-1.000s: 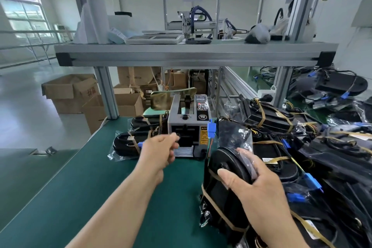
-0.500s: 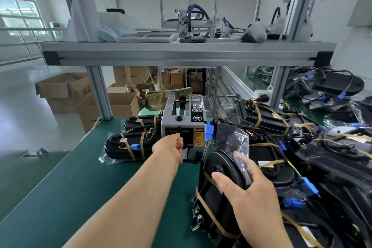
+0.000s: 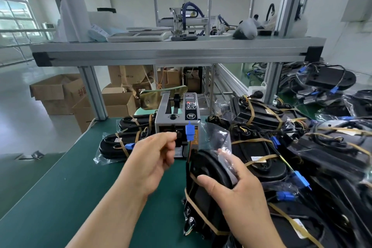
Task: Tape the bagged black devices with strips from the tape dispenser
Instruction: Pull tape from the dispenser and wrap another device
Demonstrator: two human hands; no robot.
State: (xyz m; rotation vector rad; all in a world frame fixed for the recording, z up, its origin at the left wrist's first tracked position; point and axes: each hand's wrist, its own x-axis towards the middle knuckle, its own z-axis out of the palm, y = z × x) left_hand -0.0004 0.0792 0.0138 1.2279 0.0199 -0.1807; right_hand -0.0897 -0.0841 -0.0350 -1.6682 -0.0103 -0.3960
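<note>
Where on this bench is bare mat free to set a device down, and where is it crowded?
Free: the green mat at near left, bordered by its left edge, the left hand and the taped devices beside the tape dispenser. Crowded: right of the dispenser, where the right hand grips the held device beside the pile.

Bright, even light; window glare; edges warped.
</note>
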